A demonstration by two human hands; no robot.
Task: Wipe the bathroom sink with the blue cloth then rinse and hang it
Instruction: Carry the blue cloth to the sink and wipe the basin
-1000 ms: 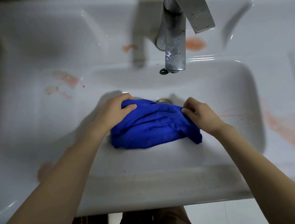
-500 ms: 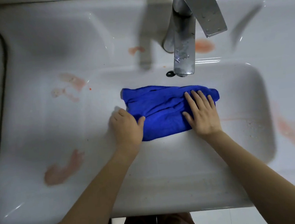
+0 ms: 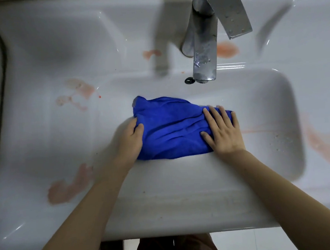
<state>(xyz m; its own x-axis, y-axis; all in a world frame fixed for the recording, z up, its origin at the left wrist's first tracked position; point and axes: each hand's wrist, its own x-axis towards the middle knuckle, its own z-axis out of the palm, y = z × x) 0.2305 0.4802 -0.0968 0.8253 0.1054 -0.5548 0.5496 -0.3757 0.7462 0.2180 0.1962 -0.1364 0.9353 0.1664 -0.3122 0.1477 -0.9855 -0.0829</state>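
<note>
Blue cloth [image 3: 172, 126]: bunched in the sink [image 3: 272, 100] basin, below the faucet [image 3: 203, 43] spout. Left hand [image 3: 130, 140]: gripping the cloth's left edge, thumb on top. Right hand [image 3: 222, 130]: open, flat, fingers spread, pressing the cloth's right end. Overflow hole [image 3: 189, 80]: just beside the spout tip. Pink stains [image 3: 70, 188]: on the rim either side of the faucet.

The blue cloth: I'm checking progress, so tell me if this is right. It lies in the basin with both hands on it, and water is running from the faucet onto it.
Not quite. The head view shows no water coming from the faucet. The rest holds: the blue cloth lies in the basin, left hand gripping its edge, right hand flat on it.
</note>
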